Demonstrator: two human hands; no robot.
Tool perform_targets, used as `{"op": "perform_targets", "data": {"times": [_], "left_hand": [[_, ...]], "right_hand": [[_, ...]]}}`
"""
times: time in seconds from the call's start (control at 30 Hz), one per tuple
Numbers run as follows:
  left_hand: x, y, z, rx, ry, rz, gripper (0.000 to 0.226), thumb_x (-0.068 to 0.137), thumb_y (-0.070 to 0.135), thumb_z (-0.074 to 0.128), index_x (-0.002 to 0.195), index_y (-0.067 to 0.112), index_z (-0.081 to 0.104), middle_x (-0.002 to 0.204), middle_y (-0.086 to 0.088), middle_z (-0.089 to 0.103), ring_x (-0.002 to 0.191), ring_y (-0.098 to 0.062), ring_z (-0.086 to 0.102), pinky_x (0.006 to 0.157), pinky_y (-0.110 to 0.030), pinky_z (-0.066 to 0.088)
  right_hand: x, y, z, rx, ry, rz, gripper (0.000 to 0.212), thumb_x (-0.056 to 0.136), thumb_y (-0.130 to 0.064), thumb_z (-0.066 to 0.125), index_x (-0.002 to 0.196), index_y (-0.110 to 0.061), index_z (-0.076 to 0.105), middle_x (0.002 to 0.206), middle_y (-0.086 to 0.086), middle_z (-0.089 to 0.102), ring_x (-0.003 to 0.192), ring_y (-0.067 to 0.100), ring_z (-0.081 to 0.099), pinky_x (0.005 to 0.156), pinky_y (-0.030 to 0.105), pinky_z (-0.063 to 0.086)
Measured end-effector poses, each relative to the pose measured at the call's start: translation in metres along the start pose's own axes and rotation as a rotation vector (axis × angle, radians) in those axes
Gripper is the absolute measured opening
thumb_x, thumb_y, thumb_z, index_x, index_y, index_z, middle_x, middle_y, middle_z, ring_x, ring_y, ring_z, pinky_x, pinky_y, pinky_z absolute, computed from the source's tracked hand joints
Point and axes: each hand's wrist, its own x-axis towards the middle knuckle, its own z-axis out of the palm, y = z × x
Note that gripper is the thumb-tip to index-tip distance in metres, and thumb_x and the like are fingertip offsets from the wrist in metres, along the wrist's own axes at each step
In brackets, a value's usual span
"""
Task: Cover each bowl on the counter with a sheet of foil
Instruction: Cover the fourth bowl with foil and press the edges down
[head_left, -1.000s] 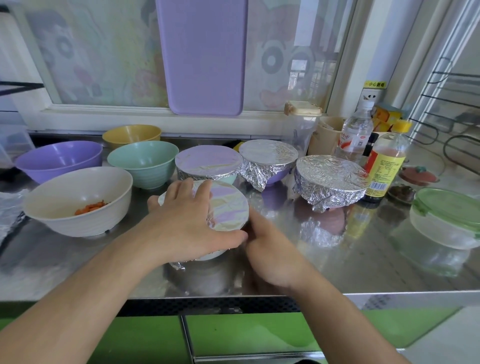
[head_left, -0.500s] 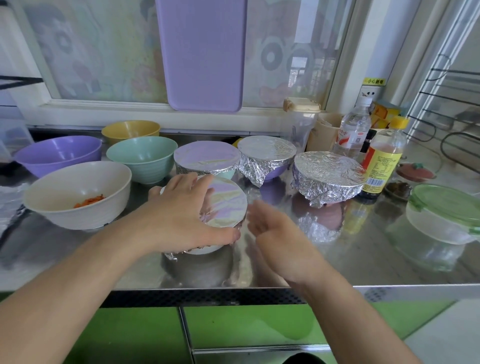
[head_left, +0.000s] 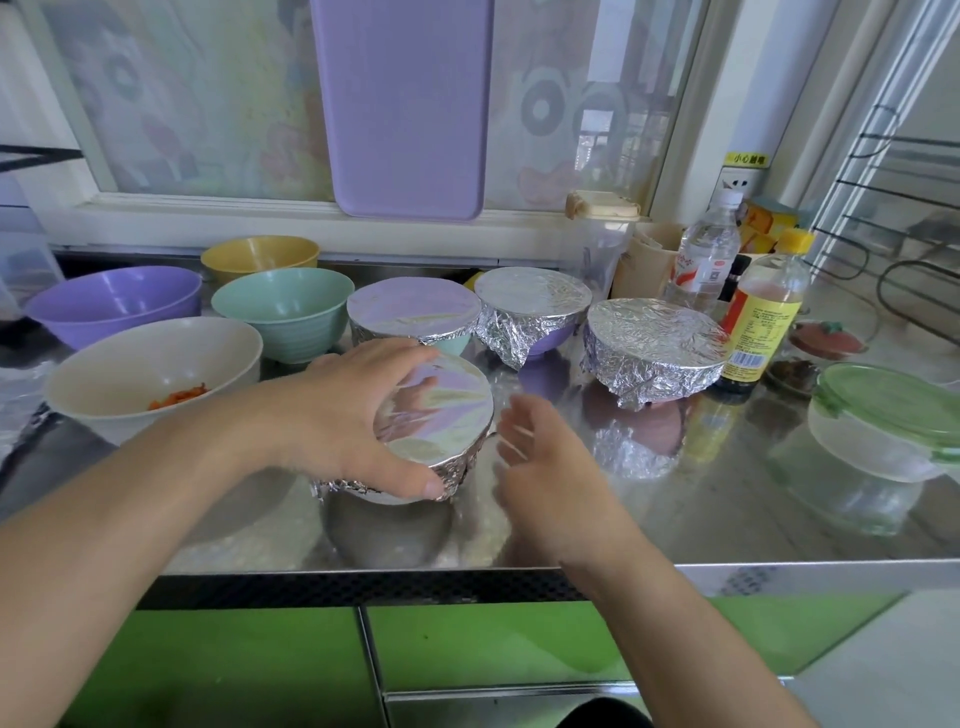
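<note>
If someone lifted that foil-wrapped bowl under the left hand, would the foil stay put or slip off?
The foil would probably stay: its edge is crimped down around the rim, under the left hand. It likely dents easily, being thin and already wrinkled at the sides. The bowl looks small, so probably light, though its contents are hidden.

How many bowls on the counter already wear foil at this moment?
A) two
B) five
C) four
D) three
C: foil covers the front bowl under the left hand, plus the teal-based bowl, the purple-based bowl and the wide right bowl.
</note>
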Motion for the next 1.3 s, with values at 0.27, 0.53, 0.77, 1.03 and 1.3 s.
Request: {"op": "perform_targets", "data": {"times": [0.27, 0.53, 0.77, 1.03, 1.3], "left_hand": [[0.000, 0.001, -0.018, -0.116, -0.138, 0.012, 0.153, 0.041, 0.085, 0.087, 0.161, 0.053, -0.003, 0.163, 0.033, 0.011, 0.151, 0.009, 0.016, 0.128, -0.030, 0.023], [0.003, 0.037, 0.008, 0.126, 0.011, -0.302, 0.157, 0.041, 0.112, 0.046, 0.163, 0.037, -0.018, 0.175, -0.003, 0.000, 0.162, -0.025, 0.000, 0.126, -0.054, 0.019], [-0.003, 0.018, -0.017, 0.086, -0.131, -0.130, 0.155, 0.048, 0.075, 0.090, 0.157, 0.054, -0.019, 0.171, 0.015, 0.009, 0.156, -0.012, 0.017, 0.126, -0.037, 0.026], [0.005, 0.025, -0.002, 0.049, 0.048, -0.219, 0.151, 0.034, 0.118, 0.035, 0.161, 0.049, -0.009, 0.174, 0.013, -0.005, 0.161, -0.015, -0.004, 0.129, -0.054, 0.009], [0.007, 0.023, 0.009, 0.068, 0.072, -0.274, 0.139, 0.043, 0.112, 0.041, 0.160, 0.050, 0.000, 0.165, 0.015, 0.016, 0.156, -0.018, 0.012, 0.119, -0.054, 0.024]], "right_hand": [[0.002, -0.003, 0.006, -0.146, -0.069, -0.078, 0.071, 0.075, -0.007, 0.046, 0.143, -0.025, 0.055, 0.128, -0.018, 0.069, 0.126, -0.001, 0.061, 0.112, 0.027, 0.047], [0.023, -0.009, -0.006, -0.154, -0.043, -0.047, 0.073, 0.083, 0.008, 0.051, 0.134, -0.044, 0.053, 0.127, -0.031, 0.067, 0.123, -0.010, 0.059, 0.101, 0.015, 0.049], [0.020, 0.008, -0.013, -0.178, 0.027, -0.068, 0.063, 0.094, 0.005, 0.054, 0.150, -0.023, 0.044, 0.145, -0.009, 0.052, 0.123, 0.003, 0.059, 0.097, 0.027, 0.057], [0.031, 0.012, -0.015, -0.194, 0.002, -0.079, 0.065, 0.092, 0.009, 0.056, 0.148, -0.022, 0.046, 0.124, -0.011, 0.062, 0.107, -0.015, 0.060, 0.085, 0.013, 0.053], [0.046, 0.012, -0.016, -0.220, 0.004, -0.030, 0.043, 0.093, 0.002, 0.061, 0.128, -0.021, 0.068, 0.099, -0.005, 0.070, 0.058, 0.000, 0.055, 0.059, 0.019, 0.045]]}}
